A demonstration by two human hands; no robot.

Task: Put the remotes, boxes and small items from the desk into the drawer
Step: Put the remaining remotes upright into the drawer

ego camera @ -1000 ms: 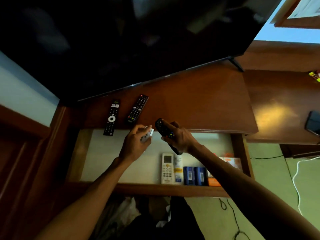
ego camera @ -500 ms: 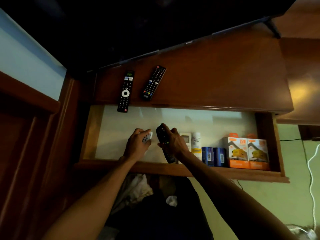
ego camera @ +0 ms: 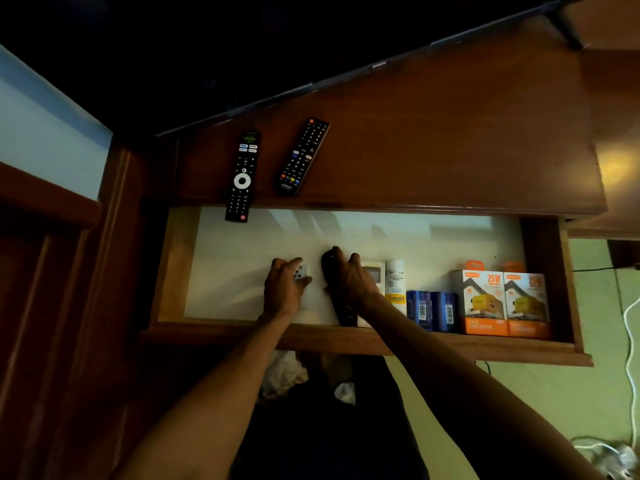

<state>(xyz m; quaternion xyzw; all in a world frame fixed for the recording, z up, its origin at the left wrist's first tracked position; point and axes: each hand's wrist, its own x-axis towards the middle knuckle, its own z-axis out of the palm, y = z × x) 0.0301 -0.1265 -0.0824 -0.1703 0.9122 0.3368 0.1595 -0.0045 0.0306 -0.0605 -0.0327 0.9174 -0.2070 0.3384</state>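
The drawer (ego camera: 221, 265) is pulled open below the wooden desk (ego camera: 433, 143). My left hand (ego camera: 282, 289) holds a small white remote (ego camera: 300, 273) low inside the drawer. My right hand (ego camera: 349, 280) grips a black remote (ego camera: 341, 306) that rests on the drawer floor beside a white AC remote (ego camera: 375, 273). Two black remotes stay on the desk: one with a white ring (ego camera: 241, 176) overhangs the drawer edge, the other (ego camera: 302, 155) lies tilted to its right.
Inside the drawer on the right stand a white tube (ego camera: 396, 285), two blue boxes (ego camera: 431, 310) and two orange charger boxes (ego camera: 504, 303). A TV (ego camera: 242, 46) looms over the desk's back. White cables (ego camera: 628, 320) trail on the floor at right.
Both hands have dropped from the desk edge down into the drawer, carrying the white and the black remote to the drawer floor. The camera has tilted down.
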